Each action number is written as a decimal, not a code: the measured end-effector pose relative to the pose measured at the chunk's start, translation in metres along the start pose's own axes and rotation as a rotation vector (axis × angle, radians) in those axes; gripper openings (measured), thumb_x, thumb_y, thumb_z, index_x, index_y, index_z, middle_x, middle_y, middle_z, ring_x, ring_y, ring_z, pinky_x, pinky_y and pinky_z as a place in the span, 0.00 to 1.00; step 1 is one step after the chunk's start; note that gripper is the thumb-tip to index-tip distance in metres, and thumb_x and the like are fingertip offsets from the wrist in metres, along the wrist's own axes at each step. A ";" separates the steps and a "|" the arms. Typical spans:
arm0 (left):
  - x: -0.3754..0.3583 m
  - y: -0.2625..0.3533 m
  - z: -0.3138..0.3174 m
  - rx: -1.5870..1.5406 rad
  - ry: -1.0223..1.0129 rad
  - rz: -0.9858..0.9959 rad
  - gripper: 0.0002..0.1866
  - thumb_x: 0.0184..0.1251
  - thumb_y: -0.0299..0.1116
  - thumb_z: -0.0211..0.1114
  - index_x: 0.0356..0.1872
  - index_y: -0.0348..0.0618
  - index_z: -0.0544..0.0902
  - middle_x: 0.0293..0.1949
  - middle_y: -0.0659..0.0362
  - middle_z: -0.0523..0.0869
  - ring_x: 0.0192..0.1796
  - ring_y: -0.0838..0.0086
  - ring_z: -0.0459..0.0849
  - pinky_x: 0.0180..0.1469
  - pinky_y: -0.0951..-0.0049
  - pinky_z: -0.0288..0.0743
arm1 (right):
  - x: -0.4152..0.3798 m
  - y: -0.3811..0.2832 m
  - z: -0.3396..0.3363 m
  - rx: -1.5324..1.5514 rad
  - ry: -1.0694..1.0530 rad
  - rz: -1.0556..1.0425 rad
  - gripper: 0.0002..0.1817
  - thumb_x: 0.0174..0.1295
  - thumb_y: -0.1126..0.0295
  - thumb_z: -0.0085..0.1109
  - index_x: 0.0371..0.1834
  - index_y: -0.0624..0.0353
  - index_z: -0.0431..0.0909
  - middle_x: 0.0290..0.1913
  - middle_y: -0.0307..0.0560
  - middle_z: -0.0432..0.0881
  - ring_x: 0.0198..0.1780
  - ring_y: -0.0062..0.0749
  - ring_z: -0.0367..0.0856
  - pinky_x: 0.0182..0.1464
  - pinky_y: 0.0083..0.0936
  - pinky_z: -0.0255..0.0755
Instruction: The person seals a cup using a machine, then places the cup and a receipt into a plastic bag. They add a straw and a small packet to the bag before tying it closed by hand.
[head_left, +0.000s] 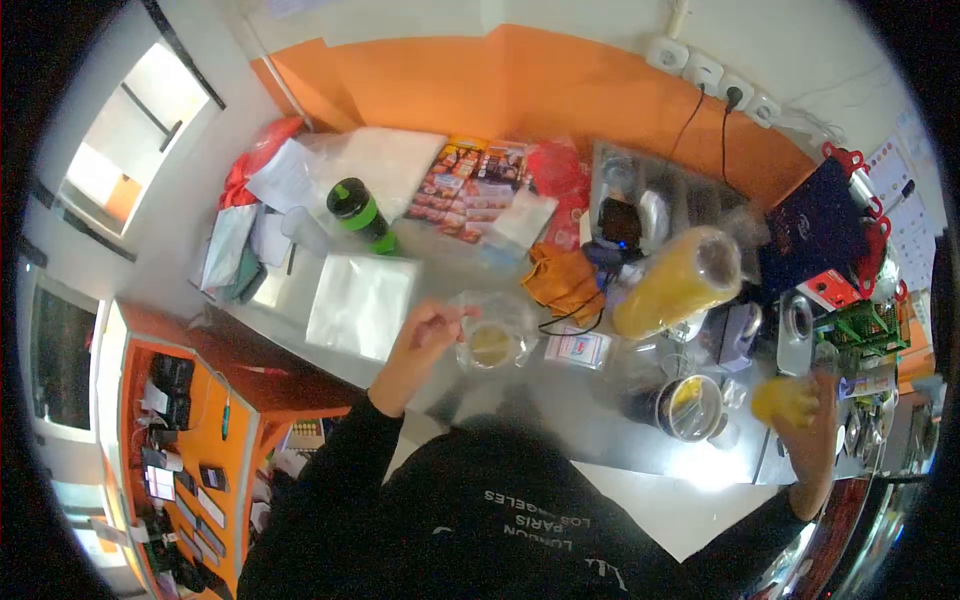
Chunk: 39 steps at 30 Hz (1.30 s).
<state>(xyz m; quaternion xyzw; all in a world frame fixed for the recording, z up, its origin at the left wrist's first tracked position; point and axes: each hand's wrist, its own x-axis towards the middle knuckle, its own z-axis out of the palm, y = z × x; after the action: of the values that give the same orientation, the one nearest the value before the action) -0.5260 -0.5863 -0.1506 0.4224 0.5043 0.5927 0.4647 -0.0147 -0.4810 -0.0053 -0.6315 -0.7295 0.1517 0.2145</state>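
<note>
My left hand is at the left edge of a clear plastic bag, its fingertips pinched on the plastic. A round, pale yellow patch shows inside the bag. Out to the right, my right hand is closed around a soft-looking yellow thing, too blurred to name. Between the hands stands a dark round tub with something yellow in it. A stack of clear plastic sheets lies left of my left hand.
A large yellow wrapped roll leans behind the tub. An orange cloth, a small printed packet and a black-green tumbler are on the metal table. Cords hang from wall sockets. A green basket stands far right.
</note>
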 end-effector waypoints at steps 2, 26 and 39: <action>-0.001 -0.004 -0.005 0.013 0.003 -0.019 0.09 0.75 0.35 0.56 0.48 0.43 0.77 0.53 0.55 0.84 0.42 0.79 0.78 0.51 0.74 0.71 | 0.003 -0.071 0.015 0.136 -0.133 -0.141 0.48 0.41 0.65 0.75 0.70 0.60 0.62 0.58 0.51 0.75 0.56 0.38 0.77 0.59 0.36 0.72; 0.001 -0.058 -0.033 -0.307 -0.030 -0.226 0.15 0.78 0.33 0.49 0.59 0.44 0.76 0.40 0.66 0.78 0.36 0.80 0.77 0.42 0.76 0.71 | 0.025 -0.250 0.301 -0.046 -0.500 -0.551 0.45 0.37 0.47 0.76 0.58 0.55 0.67 0.51 0.54 0.81 0.53 0.51 0.81 0.51 0.50 0.68; -0.004 -0.025 -0.021 -0.245 -0.049 -0.159 0.08 0.79 0.32 0.47 0.46 0.42 0.73 0.68 0.58 0.71 0.39 0.76 0.79 0.46 0.74 0.74 | 0.035 -0.203 0.302 -0.142 -0.323 -0.909 0.25 0.59 0.61 0.62 0.59 0.56 0.71 0.51 0.47 0.79 0.57 0.44 0.73 0.55 0.49 0.60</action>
<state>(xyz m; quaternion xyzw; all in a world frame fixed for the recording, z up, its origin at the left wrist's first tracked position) -0.5427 -0.5928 -0.1779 0.3354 0.4488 0.6007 0.5704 -0.3446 -0.4636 -0.1612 -0.2303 -0.9640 0.0883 0.0995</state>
